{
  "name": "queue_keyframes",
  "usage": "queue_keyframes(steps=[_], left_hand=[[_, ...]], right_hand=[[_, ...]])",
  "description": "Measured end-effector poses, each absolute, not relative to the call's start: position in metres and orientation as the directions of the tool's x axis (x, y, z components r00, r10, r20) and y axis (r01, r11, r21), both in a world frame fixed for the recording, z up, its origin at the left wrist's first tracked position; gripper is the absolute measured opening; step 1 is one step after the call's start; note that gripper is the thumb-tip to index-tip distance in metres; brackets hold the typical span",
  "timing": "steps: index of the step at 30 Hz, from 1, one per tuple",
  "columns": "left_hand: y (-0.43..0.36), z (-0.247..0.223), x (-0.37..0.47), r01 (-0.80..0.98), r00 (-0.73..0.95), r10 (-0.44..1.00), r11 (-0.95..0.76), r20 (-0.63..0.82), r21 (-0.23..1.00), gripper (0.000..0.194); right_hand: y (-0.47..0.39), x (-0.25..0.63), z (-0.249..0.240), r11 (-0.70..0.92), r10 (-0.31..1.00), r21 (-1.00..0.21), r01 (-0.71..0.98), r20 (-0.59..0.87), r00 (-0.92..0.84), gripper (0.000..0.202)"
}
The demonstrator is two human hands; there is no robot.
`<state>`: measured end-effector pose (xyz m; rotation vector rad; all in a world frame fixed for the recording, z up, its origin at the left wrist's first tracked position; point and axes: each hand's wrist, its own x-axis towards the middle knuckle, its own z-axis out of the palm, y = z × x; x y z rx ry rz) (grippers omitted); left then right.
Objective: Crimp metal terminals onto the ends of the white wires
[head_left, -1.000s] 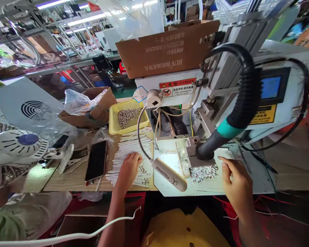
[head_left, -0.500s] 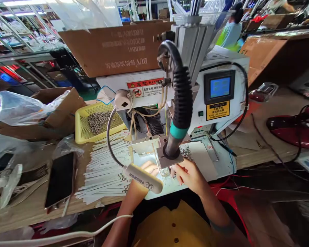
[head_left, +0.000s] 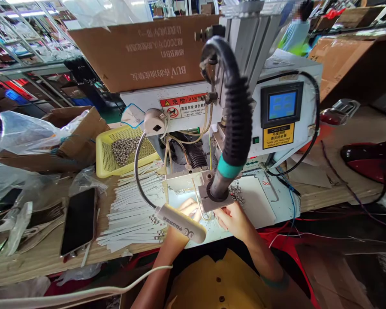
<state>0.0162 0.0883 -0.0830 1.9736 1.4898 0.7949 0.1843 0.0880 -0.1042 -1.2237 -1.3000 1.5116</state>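
Observation:
My left hand (head_left: 190, 209) is under the bench machine's square metal head (head_left: 215, 201), partly behind a white lamp (head_left: 182, 224). Its visible fingers are bent and close together; whatever they hold is hidden. On the other side of the head, my right hand (head_left: 234, 219) has thumb and fingers closed in a pinch, the tips out of sight beneath the block. Small metal pieces (head_left: 236, 193) lie just beyond that hand on the white work plate (head_left: 255, 201). Many flat white strips (head_left: 131, 210), some with small metal bits at their ends, are spread out to the left.
A yellow basket (head_left: 103, 156) of small metal parts stands behind the strips. Left of them lie a phone (head_left: 79, 221) and a cardboard box (head_left: 73, 146) with plastic. The machine bears a screen (head_left: 282, 106) and a black ribbed hose (head_left: 234, 120). Farther off is a person (head_left: 294, 36).
The whole view has shifted slightly. My right hand's fingers have drawn in closer under the metal head. My left hand stays in nearly the same place.

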Motion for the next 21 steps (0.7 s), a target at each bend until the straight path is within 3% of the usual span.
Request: queue_keyframes(steps=[9,21], left_hand=[[0.0891,-0.0819,0.0159,0.533,0.297,0.944,-0.289,0.144,0.795,0.034],[0.0891,-0.078,0.0208,0.575,0.295,0.943,-0.306,0.156,0.759,0.037]], right_hand=[[0.0871,0.1832,-0.1007,-0.144,0.962,-0.989,0.032,-0.148,-0.228,0.02],[0.0875,0.1833,-0.1065,-0.126,0.963,-0.99,0.064,-0.138,-0.232,0.023]])
